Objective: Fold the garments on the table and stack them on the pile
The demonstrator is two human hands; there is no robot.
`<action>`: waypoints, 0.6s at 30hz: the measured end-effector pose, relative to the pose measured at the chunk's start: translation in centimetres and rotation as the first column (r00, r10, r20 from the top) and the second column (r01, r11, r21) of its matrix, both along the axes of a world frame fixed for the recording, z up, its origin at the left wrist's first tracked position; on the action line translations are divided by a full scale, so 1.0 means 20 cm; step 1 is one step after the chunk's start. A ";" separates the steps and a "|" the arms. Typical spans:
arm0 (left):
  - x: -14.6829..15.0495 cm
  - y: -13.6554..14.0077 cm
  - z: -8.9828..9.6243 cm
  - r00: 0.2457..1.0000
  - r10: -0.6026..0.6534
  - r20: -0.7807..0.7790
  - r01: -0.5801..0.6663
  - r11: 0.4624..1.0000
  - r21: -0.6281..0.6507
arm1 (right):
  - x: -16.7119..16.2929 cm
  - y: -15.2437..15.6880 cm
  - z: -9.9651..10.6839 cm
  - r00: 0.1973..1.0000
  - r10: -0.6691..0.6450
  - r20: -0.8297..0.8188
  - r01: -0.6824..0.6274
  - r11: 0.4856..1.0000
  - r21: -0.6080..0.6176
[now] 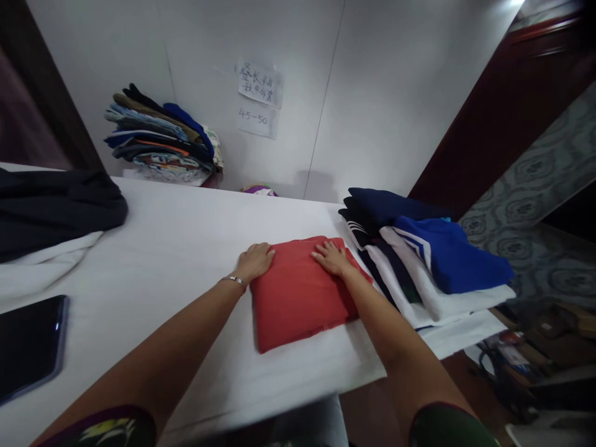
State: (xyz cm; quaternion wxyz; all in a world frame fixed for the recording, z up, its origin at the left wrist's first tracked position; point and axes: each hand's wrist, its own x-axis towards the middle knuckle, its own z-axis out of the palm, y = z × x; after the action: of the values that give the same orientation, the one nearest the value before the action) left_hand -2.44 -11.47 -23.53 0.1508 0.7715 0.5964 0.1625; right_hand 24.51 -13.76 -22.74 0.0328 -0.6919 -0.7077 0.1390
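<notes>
A folded red garment (298, 298) lies flat on the white-covered table (186, 242) in front of me. My left hand (255, 261) rests at its upper left edge, fingers stretched over the cloth. On the upper right part of the same garment lies my right hand (331, 257), palm down with the fingers spread. Neither hand grips the cloth. Just to the right stands a pile of folded clothes in navy, white and blue, with a bright blue garment (460, 254) on top.
A phone (32, 344) lies at the left, below a dark garment (56, 205). Behind the table's far edge rises a stack of folded clothes (158, 136). Handwritten paper signs (261, 87) hang on the wall. Beyond the table's right side is a cluttered floor area.
</notes>
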 end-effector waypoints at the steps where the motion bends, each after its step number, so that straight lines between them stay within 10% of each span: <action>1: 0.00 0.00 0.00 1.000 -0.006 -0.005 0.006 1.000 0.006 | 0.03 0.01 0.00 0.999 -0.043 -0.002 0.043 0.999 0.005; 9: 0.00 -0.03 -0.02 1.000 0.025 0.001 -0.025 0.998 0.050 | 0.13 0.06 -0.06 0.989 -0.137 -0.062 0.137 0.990 0.010; 18: -0.01 -0.13 0.04 0.908 0.344 0.238 -0.347 0.937 -0.033 | 0.14 -0.03 -0.05 0.968 -0.178 -0.177 0.221 0.940 0.260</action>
State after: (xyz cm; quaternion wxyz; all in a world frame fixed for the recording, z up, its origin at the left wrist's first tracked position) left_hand -2.54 -14.07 -22.70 0.1867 0.6291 0.7000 0.2818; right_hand 27.27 -14.42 -23.67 0.1970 -0.7362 -0.6417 0.0862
